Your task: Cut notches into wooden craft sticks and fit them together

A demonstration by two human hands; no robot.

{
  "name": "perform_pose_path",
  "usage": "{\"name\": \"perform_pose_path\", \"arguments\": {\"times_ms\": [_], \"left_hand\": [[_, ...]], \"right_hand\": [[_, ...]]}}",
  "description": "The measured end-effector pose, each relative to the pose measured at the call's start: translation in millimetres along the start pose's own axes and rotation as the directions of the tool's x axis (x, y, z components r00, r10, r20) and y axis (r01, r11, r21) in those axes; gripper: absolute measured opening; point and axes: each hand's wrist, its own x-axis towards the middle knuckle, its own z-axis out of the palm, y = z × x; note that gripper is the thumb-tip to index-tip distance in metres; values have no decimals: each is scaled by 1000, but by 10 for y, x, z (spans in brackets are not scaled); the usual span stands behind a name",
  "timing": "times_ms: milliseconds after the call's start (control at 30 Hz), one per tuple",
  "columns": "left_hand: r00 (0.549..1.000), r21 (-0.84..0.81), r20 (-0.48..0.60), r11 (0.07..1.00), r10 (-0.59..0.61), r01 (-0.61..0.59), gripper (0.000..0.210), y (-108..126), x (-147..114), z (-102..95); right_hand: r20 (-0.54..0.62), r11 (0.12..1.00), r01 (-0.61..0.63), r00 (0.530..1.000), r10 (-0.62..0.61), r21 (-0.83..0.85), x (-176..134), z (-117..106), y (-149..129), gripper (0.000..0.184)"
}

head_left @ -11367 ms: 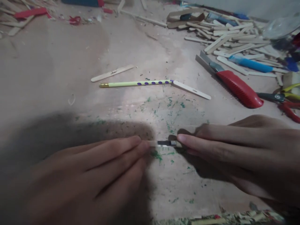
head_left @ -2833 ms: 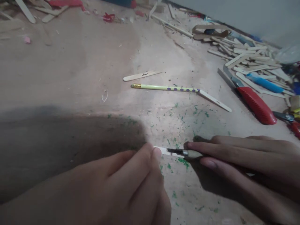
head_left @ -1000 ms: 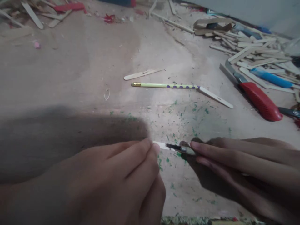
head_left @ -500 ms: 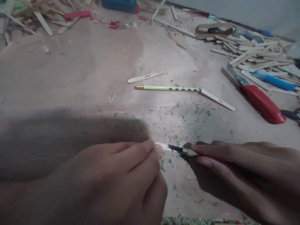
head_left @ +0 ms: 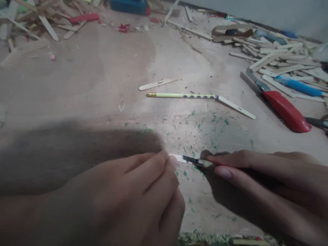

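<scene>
In the head view, my left hand point(head_left: 138, 191) pinches a small pale craft stick point(head_left: 176, 158) between thumb and forefinger, low over the table; most of it is hidden by the fingers. My right hand point(head_left: 266, 181) grips a craft knife point(head_left: 200, 163) with a dark blade, a metal collar and a pale handle. Its blade lies along the exposed end of the stick, apparently touching it. Just beyond the hands are a pale yellow pencil point(head_left: 171, 96) with purple dots, a whole-looking craft stick point(head_left: 237, 108) by its tip, and a pointed stick piece point(head_left: 159, 83).
A red-handled utility knife point(head_left: 287, 111) lies at the right, blade out, near a blue tube point(head_left: 298, 85). Heaps of craft sticks point(head_left: 284, 56) fill the back right and back left. A blue object point(head_left: 129, 7) stands at the back. Green shavings point(head_left: 212, 141) litter the wooden table point(head_left: 102, 78).
Both hands keep their grips. The knife blade and the stick hold almost the same position. My right thumb and fingers have shifted slightly, and the whole view has moved a little.
</scene>
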Motion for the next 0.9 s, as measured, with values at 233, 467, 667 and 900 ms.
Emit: {"name": "perform_pose_path", "arguments": {"times_ms": [233,467,667,900], "left_hand": [[996,-226,87,974,29,-9,36,-199,43,-41],[992,-163,90,984,91,-76,43,-272,67,-74],[992,-38,74,995,99,-96,42,-155,26,-71],[987,-7,97,992,126,-126,33,-86,20,-54]], "right_hand": [[-51,988,45,997,-53,-146,78,-40,-9,16],[-24,919,224,969,-245,-326,55,-53,35,16],[35,826,344,929,-368,-447,68,-10,6,22],[17,908,247,966,-257,-339,42,7,-11,11]]}}
